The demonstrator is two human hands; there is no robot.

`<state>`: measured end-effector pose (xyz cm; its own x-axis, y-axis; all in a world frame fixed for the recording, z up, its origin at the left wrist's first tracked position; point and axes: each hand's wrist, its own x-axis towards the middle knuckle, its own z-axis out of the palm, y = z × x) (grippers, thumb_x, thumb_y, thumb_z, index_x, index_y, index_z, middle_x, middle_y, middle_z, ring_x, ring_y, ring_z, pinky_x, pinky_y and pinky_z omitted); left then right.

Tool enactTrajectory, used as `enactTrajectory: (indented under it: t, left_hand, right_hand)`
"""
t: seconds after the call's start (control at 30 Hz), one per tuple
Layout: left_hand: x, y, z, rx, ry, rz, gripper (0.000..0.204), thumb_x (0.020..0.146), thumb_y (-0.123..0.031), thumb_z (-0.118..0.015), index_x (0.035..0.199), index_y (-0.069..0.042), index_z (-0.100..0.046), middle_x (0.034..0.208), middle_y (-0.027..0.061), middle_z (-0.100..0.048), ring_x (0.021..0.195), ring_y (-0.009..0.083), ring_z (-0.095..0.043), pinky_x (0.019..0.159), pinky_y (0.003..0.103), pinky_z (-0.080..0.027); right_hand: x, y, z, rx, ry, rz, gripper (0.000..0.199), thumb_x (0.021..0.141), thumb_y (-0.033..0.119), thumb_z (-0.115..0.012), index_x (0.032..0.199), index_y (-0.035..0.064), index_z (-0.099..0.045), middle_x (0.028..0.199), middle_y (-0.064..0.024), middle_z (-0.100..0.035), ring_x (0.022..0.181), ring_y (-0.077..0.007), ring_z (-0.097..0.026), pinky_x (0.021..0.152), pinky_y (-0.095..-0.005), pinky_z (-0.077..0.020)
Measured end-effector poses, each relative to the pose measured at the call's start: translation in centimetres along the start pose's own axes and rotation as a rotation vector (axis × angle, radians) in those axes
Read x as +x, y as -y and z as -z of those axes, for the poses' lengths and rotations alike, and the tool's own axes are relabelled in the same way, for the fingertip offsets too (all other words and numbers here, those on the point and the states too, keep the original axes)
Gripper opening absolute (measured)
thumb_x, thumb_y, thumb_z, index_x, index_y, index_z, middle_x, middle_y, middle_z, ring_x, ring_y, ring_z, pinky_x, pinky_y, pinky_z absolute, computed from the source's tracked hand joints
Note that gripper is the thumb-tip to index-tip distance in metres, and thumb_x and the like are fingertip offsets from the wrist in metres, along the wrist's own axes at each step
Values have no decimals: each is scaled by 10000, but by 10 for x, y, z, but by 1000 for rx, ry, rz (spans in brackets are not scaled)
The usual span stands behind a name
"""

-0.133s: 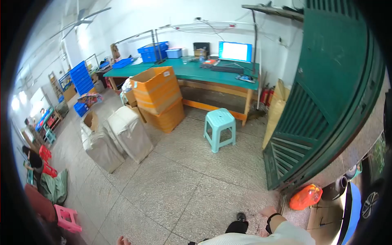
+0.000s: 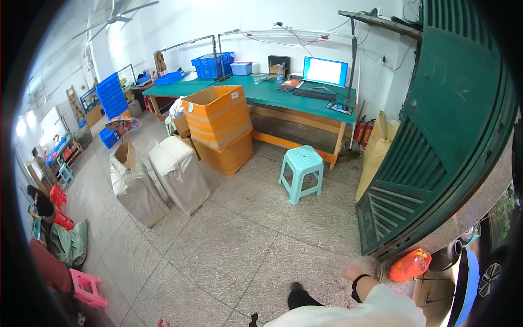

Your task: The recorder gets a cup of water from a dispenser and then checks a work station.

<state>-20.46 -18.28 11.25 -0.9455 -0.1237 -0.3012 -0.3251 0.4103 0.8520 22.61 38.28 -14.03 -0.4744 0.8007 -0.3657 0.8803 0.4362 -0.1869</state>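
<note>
My right hand [image 2: 354,272], with a black band at its wrist, hangs over the speckled floor at the lower right. It touches nothing that I can see, and its fingers are blurred. Nearest to it is an orange-red plastic bag [image 2: 411,265] beside the green metal door [image 2: 457,114]. Only a small bit of my left hand [image 2: 162,323] shows at the bottom edge; most of it is hidden. Ahead of my dark shoe [image 2: 296,287] stands a light teal plastic stool [image 2: 303,163].
Two white-wrapped boxes [image 2: 180,169] stand left of stacked orange-taped cartons [image 2: 218,117]. Behind runs a green-topped workbench [image 2: 272,97] with a lit monitor [image 2: 325,71] and blue crates [image 2: 212,66]. A pink stool [image 2: 88,289] and people sit at the left. A yellow sack [image 2: 376,155] leans by the door.
The room's contents have shifted slightly to the right in the picture. My right hand has swung a little forward, and my dark shoe appears farther left.
</note>
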Motion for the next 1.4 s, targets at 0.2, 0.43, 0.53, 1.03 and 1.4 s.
enactTrajectory:
  t: [0.2,0.43,0.53,1.03,1.4]
  left_hand:
    - [65,16,13,-93,-20,86,424,772,-128,-617,1157,2,-493,1062,148,-548,850,200,-571,713,287,-472]
    - [159,5,34,62,-210,141,352,734,-102,-615,1060,14,-548,767,94,-608,634,140,-578,577,262,-462]
    - [180,-12,63,55,-302,205,343,743,-92,-608,1064,14,-549,778,94,-608,633,133,-572,567,258,-456]
    - [469,-82,208,191,-528,276,374,732,-124,-613,1077,7,-554,862,147,-623,723,195,-614,631,286,-486]
    - [815,-196,233,150,-31,129,400,760,-202,-609,1118,-39,-538,933,129,-622,813,219,-611,712,309,-487]
  right_hand:
    - [58,183,70,-74,147,-57,263,721,222,-524,853,25,-639,860,-215,-608,814,-350,-583,731,-440,-445]
    - [206,379,62,-229,203,-47,429,744,405,-508,932,39,-629,841,-140,-634,791,-269,-600,760,-353,-454]
    - [299,490,21,90,361,273,362,706,326,-564,888,21,-636,785,-132,-635,698,-234,-609,681,-330,-473]
    - [274,1034,-64,-72,590,1150,258,722,322,-543,841,137,-677,783,-91,-644,714,-270,-616,677,-398,-470]
    - [258,1296,10,-807,982,932,348,798,338,-505,1003,81,-617,993,-128,-612,889,-276,-577,777,-343,-438]
